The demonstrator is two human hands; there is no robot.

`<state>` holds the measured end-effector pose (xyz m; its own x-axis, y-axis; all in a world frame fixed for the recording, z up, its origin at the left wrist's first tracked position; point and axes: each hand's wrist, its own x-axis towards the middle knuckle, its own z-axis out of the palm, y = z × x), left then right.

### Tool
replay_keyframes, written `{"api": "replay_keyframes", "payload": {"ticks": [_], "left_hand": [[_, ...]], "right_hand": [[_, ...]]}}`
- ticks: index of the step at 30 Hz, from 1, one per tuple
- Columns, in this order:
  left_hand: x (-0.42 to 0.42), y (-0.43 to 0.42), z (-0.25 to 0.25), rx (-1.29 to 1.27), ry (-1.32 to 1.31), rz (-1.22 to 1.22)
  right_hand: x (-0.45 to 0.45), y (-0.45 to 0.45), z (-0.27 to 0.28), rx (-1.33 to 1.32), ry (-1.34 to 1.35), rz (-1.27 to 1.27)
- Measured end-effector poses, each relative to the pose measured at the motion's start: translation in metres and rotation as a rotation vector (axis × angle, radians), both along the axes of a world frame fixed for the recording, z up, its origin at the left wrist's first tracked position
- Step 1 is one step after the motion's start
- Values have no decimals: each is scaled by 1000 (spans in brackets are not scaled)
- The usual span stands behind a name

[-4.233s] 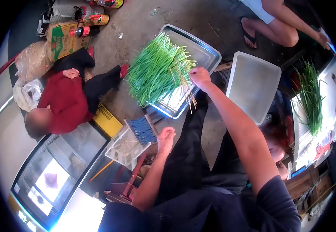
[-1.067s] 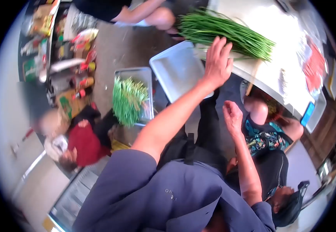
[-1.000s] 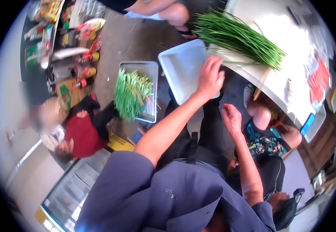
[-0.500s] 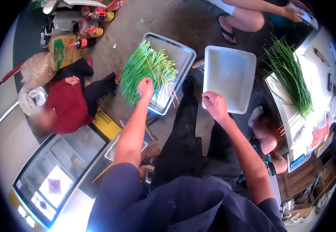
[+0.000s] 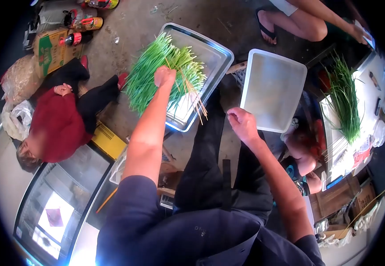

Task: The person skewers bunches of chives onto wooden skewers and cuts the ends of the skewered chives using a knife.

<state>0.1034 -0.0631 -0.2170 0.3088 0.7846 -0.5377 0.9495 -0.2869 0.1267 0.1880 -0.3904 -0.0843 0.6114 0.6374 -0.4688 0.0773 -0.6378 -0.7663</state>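
My left hand (image 5: 165, 76), fingers closed, is on a pile of green chives (image 5: 150, 73); what it grips is hidden. The chives lie across a metal tray (image 5: 221, 49), with several thin wooden skewers (image 5: 192, 95) resting on their right side. My right hand (image 5: 244, 124) is held in a pinch just off the lower left corner of a white plastic tray (image 5: 274, 88). Anything between its fingertips is too small to make out.
A seated person in a red top (image 5: 64, 122) is on the left, beside a glass-topped cabinet (image 5: 64, 199). At right, more chives (image 5: 345, 104) lie on a white table (image 5: 374, 84). Another person's leg (image 5: 296, 24) is at upper right. Bottles (image 5: 88, 23) and a cardboard box (image 5: 50, 51) stand upper left.
The view has shifted. My left hand has moved farther up over the chives, and my right hand has come away leftward from the white tray's edge.
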Motion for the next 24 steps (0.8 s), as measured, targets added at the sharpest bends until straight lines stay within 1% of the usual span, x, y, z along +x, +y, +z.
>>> {"api": "replay_keyframes", "payload": {"ticks": [2,5,7,8,10,12,14,16,18,20,21,22,24], "left_hand": [[-3,1,4,-31,8,3],[-9,10,16,-50,-69,70],[-15,13,43,-532,-349,583],[-19,10,59,-526,-353,580],[-23,0,100,-782,-599,740],[-23,-23,143,-822,-654,739],[-24,-54,175,-811,-736,738],[-25,-87,194,-862,-866,814],[-19,-116,221,-890,-893,792],[-15,-132,244,-941,-869,758],[-16,-134,255,-942,-838,631],[-16,-135,263,-942,-769,590],[-33,-124,244,-798,-888,509]], "right_hand": [[-2,6,5,-1,-6,12],[4,26,12,53,-22,-19],[6,42,22,75,122,-99],[3,51,25,81,120,-99],[-2,70,31,202,216,-238],[-2,89,49,190,387,-232],[-5,102,66,211,396,-116],[-6,105,86,245,316,-65],[-4,100,107,66,162,170],[-1,77,117,75,153,172],[1,63,120,111,143,143],[5,49,126,144,133,111],[16,17,141,164,90,87]]}}
